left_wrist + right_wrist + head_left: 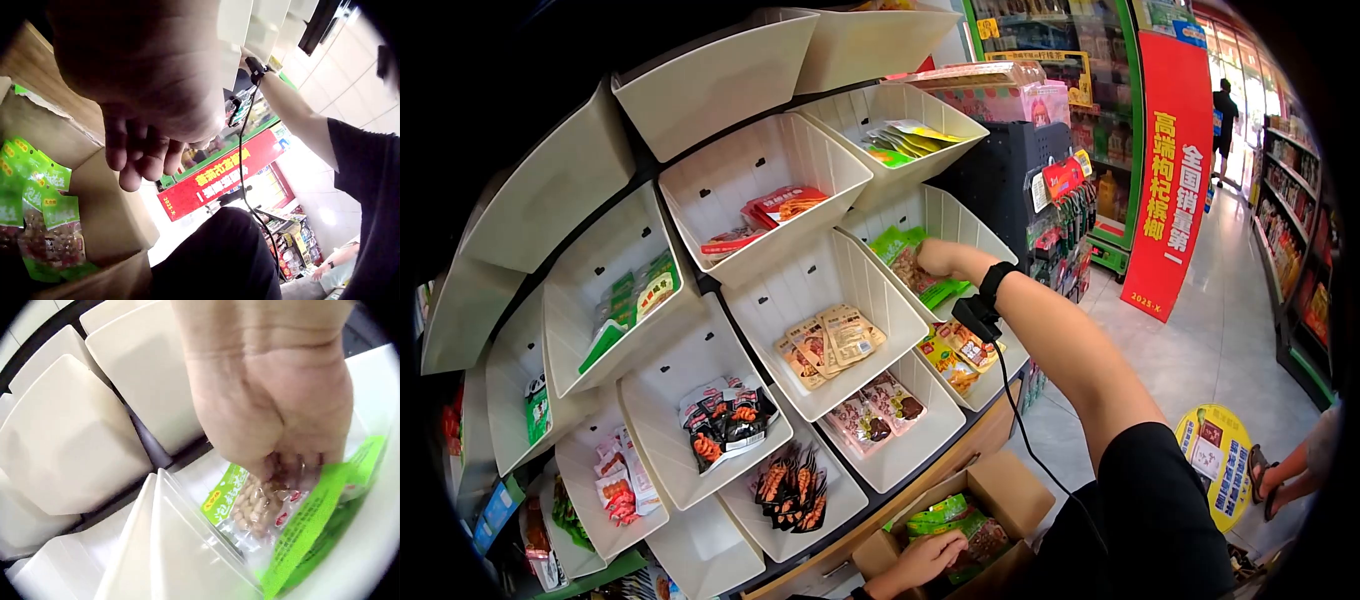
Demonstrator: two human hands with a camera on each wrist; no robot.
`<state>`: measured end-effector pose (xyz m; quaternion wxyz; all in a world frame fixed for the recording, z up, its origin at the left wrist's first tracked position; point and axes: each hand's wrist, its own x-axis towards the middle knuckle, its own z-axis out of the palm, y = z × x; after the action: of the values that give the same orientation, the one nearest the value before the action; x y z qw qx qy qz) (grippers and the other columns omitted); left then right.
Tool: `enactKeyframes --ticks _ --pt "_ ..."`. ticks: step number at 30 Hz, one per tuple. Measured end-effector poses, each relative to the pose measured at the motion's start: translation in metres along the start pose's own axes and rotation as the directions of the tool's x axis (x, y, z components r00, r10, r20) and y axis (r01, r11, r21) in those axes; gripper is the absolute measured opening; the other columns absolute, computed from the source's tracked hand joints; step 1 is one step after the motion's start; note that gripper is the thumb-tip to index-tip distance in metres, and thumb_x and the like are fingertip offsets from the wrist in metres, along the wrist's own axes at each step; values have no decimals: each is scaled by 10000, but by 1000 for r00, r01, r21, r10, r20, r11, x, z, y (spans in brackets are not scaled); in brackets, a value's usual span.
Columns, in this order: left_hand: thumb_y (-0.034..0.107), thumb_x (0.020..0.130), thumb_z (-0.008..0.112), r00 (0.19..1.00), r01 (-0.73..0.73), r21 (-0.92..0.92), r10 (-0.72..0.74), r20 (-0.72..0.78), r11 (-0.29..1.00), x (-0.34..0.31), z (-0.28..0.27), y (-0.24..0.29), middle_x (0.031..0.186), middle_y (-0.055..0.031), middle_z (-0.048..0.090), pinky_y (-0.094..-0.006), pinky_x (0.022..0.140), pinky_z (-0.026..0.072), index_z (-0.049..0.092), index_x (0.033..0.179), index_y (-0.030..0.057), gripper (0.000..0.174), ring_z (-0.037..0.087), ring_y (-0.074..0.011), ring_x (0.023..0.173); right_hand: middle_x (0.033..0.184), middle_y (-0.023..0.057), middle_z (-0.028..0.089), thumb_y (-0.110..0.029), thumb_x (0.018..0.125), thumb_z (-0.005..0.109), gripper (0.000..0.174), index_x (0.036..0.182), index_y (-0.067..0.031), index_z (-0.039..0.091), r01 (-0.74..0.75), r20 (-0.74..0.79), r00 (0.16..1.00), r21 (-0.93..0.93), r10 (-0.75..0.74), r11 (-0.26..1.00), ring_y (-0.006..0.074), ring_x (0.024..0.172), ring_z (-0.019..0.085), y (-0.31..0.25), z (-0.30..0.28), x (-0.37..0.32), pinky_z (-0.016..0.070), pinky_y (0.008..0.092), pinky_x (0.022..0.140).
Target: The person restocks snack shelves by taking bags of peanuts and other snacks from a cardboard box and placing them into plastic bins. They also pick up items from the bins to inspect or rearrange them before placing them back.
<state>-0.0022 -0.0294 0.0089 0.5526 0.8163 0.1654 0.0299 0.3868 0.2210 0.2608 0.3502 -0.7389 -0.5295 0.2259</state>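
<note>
Currently, the right hand grips a green packet inside a bin, left hand relaxed over a carton.

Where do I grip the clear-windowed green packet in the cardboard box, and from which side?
Probably pinch the green packet by its flat green end, coming from above through the open top of the cardboard box. That end looks thin and lies exposed, while the clear section below looks lumpy with its contents, and the box walls hinder a side approach.
</note>
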Motion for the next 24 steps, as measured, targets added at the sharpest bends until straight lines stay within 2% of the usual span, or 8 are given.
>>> enactKeyframes --ticks 3,7,11,13,16,17,19,24 --pt "276 1084 493 1000 -8 31 8 -5 1000 -3 -1 -3 739 -78 659 -361 643 513 620 1063 64 248 669 -232 686 984 163 718 -183 955 594 300 1068 68 713 155 -6 988 -53 -155 987 261 808 649 0 -17 -4 520 416 704" --pt "292 1082 499 1000 -3 45 3 3 999 -5 4 -6 749 -87 669 -372 647 517 622 1063 72 252 679 -250 697 871 127 742 -237 905 701 320 1030 56 728 91 28 995 212 -99 973 221 738 674 17 -27 -4 533 378 702" --pt "271 1088 499 999 13 121 -18 34 993 5 6 -10 744 -77 662 -360 657 518 639 1064 64 251 661 -237 682 892 181 743 -208 862 732 300 1004 56 734 187 -74 977 -174 -202 967 310 755 701 17 -3 9 566 426 742" --pt "288 1080 513 999 -30 162 22 47 986 5 8 -13 767 -97 676 -378 665 525 641 1074 83 242 678 -271 707 927 216 734 -164 837 725 276 985 69 733 279 -128 917 -468 -377 838 372 783 710 1 6 -17 586 452 778" --pt "316 1068 527 998 -57 274 45 49 960 5 10 -11 803 -129 686 -417 678 531 639 1076 105 239 689 -328 756 1070 229 708 -166 802 755 292 991 53 715 329 -220 779 -654 -588 681 431 1007 689 -20 0 -48 568 487 899" --pt "334 1063 529 998 -60 251 51 42 966 4 10 -10 829 -159 685 -449 689 535 633 1082 111 246 684 -370 781 1165 227 673 -174 794 773 286 992 23 710 273 -237 834 -608 -498 746 423 1125 656 -28 -2 -59 551 486 948" --pt "341 1065 521 994 -109 269 106 26 957 3 13 -16 830 -174 682 -466 688 535 624 1072 108 255 679 -388 781 1185 240 665 -176 794 773 346 1062 27 694 269 -177 882 -571 -437 776 424 1121 657 -27 -2 -64 551 483 952" --pt "345 1069 502 989 -128 361 90 120 924 4 12 -14 832 -205 675 -509 683 529 601 1073 106 258 666 -422 784 1250 255 633 -179 804 770 520 1255 26 614 337 122 930 -664 -348 667 428 1127 657 4 12 -20 552 467 968"
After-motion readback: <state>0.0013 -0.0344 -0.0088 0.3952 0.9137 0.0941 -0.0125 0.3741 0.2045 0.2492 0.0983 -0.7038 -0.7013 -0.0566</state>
